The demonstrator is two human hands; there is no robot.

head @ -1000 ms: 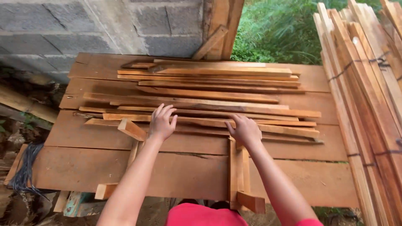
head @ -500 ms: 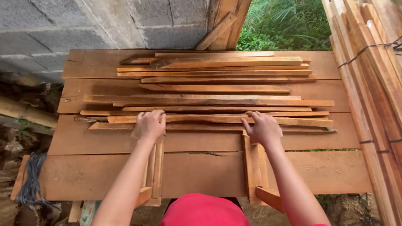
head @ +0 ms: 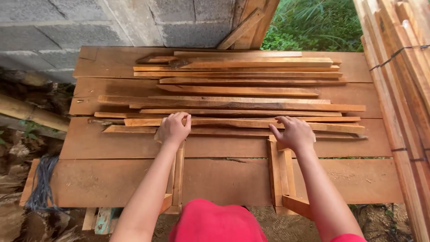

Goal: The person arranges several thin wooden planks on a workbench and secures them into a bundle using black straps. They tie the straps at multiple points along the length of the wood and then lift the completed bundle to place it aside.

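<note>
My left hand [head: 174, 128] rests with curled fingers on the far end of a short wooden slat piece [head: 178, 177] that runs toward me on the plank table [head: 89, 179]. My right hand [head: 293, 133] presses on the far end of a second slat piece [head: 280, 177] lying parallel to it. Both hands touch the near edge of a loose pile of long thin slats [head: 242, 103] laid crosswise on the table. Neither hand visibly lifts anything.
A grey block wall [head: 112, 22] stands behind the table. A wire-tied bundle of long slats [head: 403, 80] runs along the right. Boards [head: 251, 24] lean against the wall. Dark cord [head: 42, 186] hangs at the table's left front corner; grass [head: 313, 22] lies beyond.
Both hands have spread apart, and the two short slat pieces under them now lie parallel and farther apart. The left piece has turned from angled to lengthwise.
</note>
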